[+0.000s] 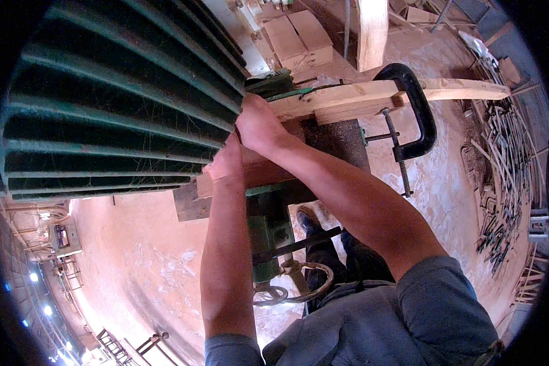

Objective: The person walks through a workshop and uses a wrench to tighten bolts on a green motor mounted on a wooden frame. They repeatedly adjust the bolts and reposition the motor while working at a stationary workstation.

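Note:
My two hands are close together at the edge of a large green ribbed machine housing [122, 104], above a dark metal machine table [341, 146]. My left hand [224, 160] is closed over the left part of a reddish wooden block [265, 172], which lies on the table. Just above and to the right, my right hand [260, 125] reaches in beside the housing, its wrist bent. The housing edge and the hand itself hide its fingers. Beyond it, a long pale wooden strip [457, 89] is held at the table by a black C-clamp [426, 113] with a threaded screw.
Below the table are a green machine column [259, 238] and a handwheel [314, 290], close to my legs. A pile of thin wood offcuts [506, 183] lies on the floor at right. A cardboard box [299, 39] and an upright pale plank [372, 33] stand at the far side.

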Demonstrator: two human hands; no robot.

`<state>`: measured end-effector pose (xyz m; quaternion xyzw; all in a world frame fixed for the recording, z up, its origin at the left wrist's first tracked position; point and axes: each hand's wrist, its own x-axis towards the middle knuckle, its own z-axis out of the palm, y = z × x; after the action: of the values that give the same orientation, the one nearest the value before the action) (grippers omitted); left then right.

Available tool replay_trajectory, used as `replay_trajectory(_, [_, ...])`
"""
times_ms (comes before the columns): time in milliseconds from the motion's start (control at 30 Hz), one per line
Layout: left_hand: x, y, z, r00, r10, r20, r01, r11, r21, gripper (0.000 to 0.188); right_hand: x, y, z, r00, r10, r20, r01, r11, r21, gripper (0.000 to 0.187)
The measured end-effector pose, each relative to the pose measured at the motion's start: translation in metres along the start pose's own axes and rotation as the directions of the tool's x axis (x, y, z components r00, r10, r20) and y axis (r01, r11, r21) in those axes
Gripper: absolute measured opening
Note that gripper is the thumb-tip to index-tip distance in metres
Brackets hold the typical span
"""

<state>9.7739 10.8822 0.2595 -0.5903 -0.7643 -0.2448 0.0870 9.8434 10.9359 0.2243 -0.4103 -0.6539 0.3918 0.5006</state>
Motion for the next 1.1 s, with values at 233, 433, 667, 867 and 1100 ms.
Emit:
replay_trajectory(233, [0.000, 0.012, -0.005, 0.961, 0.100, -0.256, -0.113, 0.993, -0.037, 0.024, 0.001, -0.018, -0.012, 0.998, 0.039, 0.053, -0.039, 0.999, -0.008, 0.037])
replay_trajectory(433, [-0.004, 0.014, -0.004, 0.903, 0.222, -0.368, -0.172, 0.971, 0.164, 0.030, -0.006, -0.033, -0.024, 0.974, 0.221, 0.041, -0.218, 0.974, -0.062, 0.035])
replay_trajectory(667, [-0.008, -0.033, 0.020, 0.997, 0.012, -0.070, -0.018, 0.996, -0.082, 0.037, -0.004, -0.042, -0.026, 0.944, 0.293, 0.154, -0.306, 0.950, 0.069, 0.041])
replay_trajectory(867, [-0.011, -0.062, -0.007, 0.990, 0.133, 0.048, -0.115, 0.954, -0.277, 0.038, 0.000, -0.010, -0.019, 0.950, 0.190, 0.249, -0.236, 0.957, 0.168, 0.041])
replay_trajectory(1100, [-0.003, -0.070, -0.018, 0.974, 0.224, -0.004, -0.212, 0.914, -0.345, 0.035, 0.006, 0.018, -0.002, 0.992, -0.102, 0.073, 0.106, 0.993, -0.051, 0.040])
